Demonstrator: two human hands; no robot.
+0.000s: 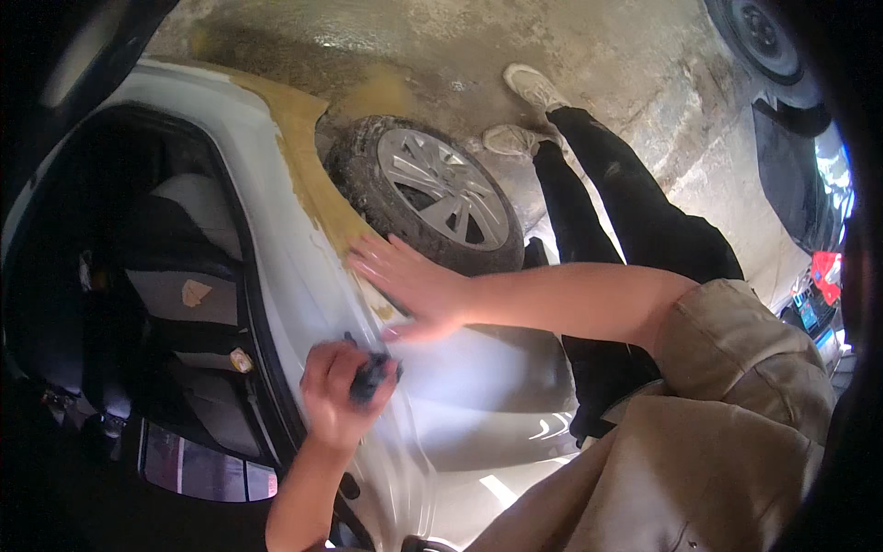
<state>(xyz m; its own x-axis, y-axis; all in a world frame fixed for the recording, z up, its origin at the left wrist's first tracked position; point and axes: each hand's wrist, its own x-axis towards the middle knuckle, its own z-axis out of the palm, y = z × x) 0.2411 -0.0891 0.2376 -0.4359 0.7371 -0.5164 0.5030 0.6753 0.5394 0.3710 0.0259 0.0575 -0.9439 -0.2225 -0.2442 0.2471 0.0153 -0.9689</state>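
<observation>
Over the white car panel (497, 373), a dark block (370, 377) is clamped by the left hand (333, 396), fingers curled round; surface could be scored if it's tilted. Beyond, the right hand (412, 287) is laid flat, thumb apart, finger gaps blurred; tan coating (308, 156) at its fingertips could be smudged if soft.

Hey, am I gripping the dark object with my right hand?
No, the dark object is in the left hand, while the right hand is spread open over the car body.

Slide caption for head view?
Left hand holds a dark object; right hand is spread on the pale car body beside the wheel.
</observation>
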